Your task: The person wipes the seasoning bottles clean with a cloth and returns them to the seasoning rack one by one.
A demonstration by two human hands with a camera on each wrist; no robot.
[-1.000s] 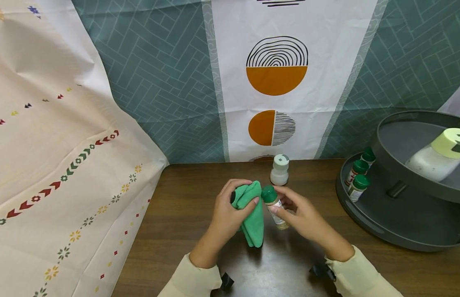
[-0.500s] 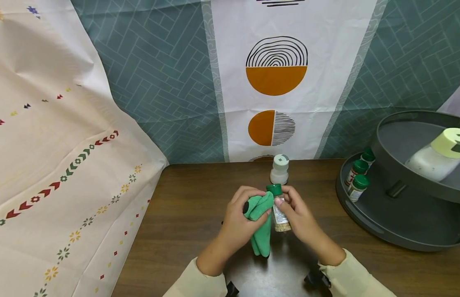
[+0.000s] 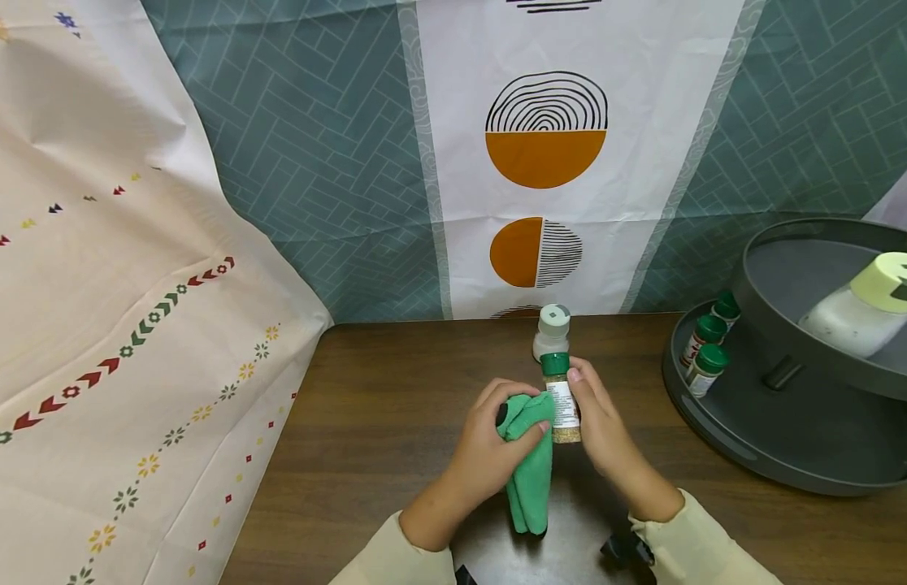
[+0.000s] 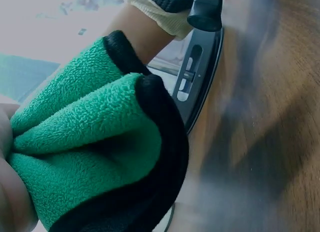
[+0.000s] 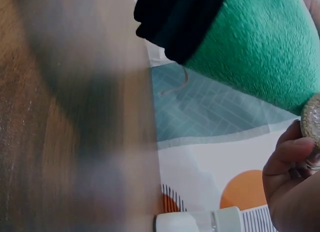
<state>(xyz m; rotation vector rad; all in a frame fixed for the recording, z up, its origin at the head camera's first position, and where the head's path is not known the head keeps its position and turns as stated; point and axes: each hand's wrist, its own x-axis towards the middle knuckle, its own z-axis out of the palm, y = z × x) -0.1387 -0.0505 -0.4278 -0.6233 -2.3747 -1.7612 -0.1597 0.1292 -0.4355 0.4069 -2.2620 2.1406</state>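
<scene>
In the head view my left hand (image 3: 490, 451) grips a folded green cloth (image 3: 532, 479) with a black edge. My right hand (image 3: 603, 426) holds a spice jar (image 3: 565, 406) upright by its side; it has a green cap, a white label and grainy contents. The cloth touches or nearly touches the jar's left side. Up close, the left wrist view shows the cloth's folds (image 4: 90, 117) and dark border hanging from the fingers. In the right wrist view, the jar's base (image 5: 311, 122) shows at the right edge, beside the curled fingers (image 5: 287, 157).
A white-capped shaker (image 3: 553, 329) stands behind the jar near the wall. On the right is a dark two-tier turntable (image 3: 805, 439). Several green-capped jars (image 3: 705, 366) sit on its lower tier, and a white bottle (image 3: 863, 305) lies tilted on the upper one.
My left hand and the cloth have moved right and nearer to me. The jar has gone from tilted to nearly upright and shifted slightly right in my right hand.
</scene>
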